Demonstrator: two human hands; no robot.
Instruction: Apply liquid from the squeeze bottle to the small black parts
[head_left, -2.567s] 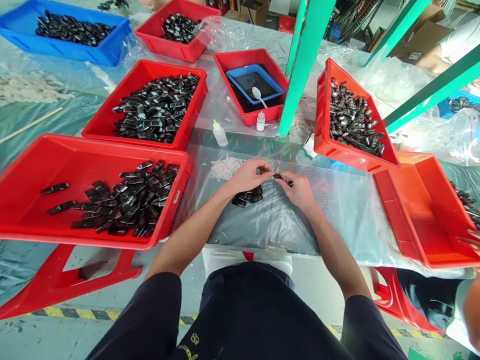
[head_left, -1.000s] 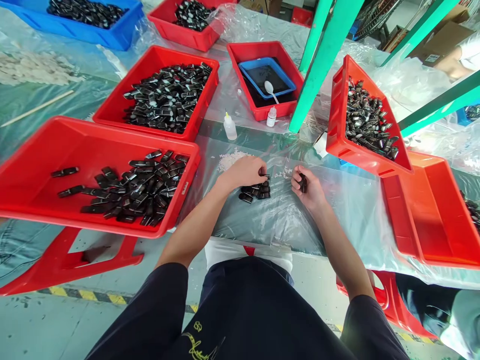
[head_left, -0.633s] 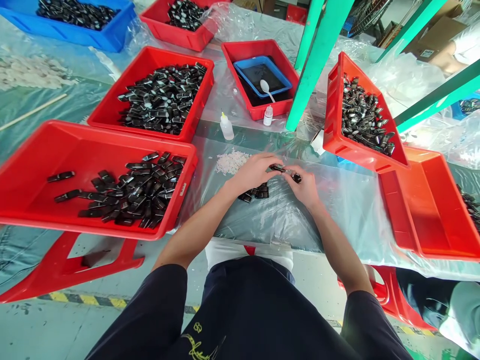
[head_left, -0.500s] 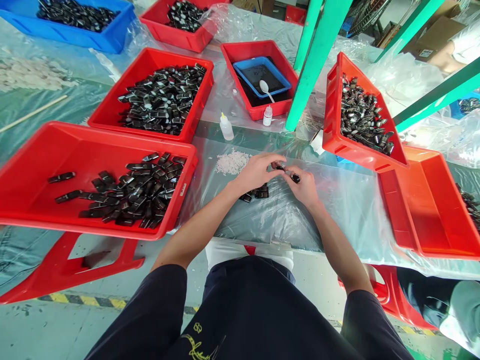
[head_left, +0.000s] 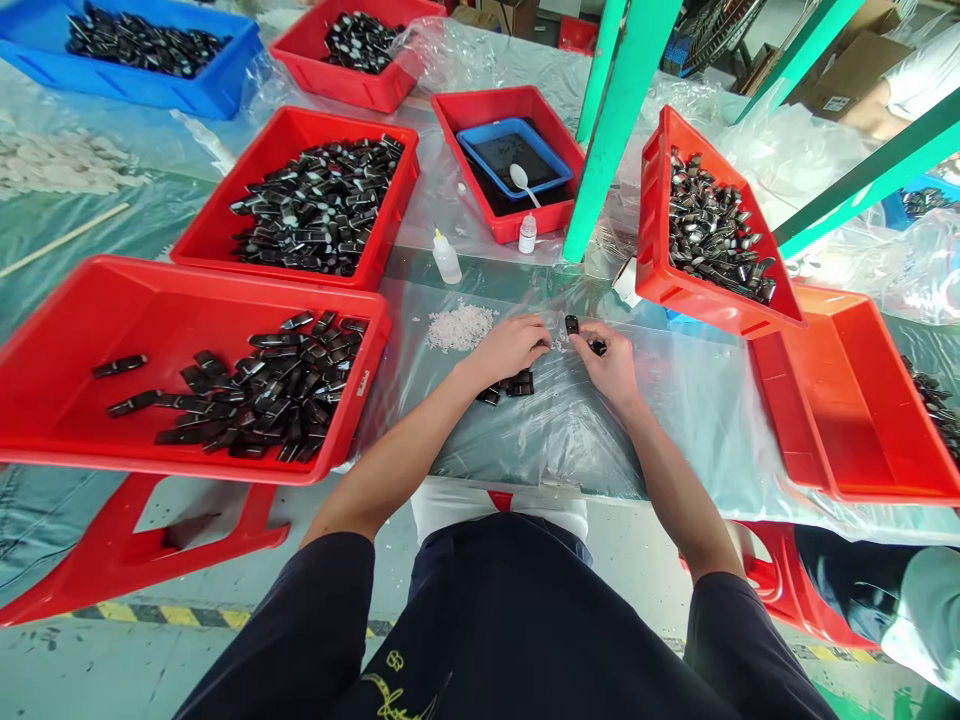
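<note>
My right hand (head_left: 611, 368) is closed on a small glossy black piece (head_left: 572, 325), which stands up between thumb and fingers. A second dark piece (head_left: 598, 347) shows against its curled fingers. To the left, my left hand (head_left: 516, 345) has its fingers bent and pressed together, close to the table; what they hold, if anything, is hidden. A few tiny white bits lie between the two hands. Beside my left hand is a pile of small white pieces (head_left: 460, 327). Several black pieces (head_left: 519, 383) lie under and in front of its wrist.
Red bins of black pieces stand at left (head_left: 97, 275) and right (head_left: 652, 275). A squeeze bottle (head_left: 447, 258), a small vial (head_left: 527, 236) and a red bin (head_left: 510, 232) with a blue tray and white spoon are behind. A green post (head_left: 600, 170) rises there.
My hands have come apart. The black piece that was between both hands is now in my right hand only, and my left hand has moved left and lower. The view has shifted slightly.
</note>
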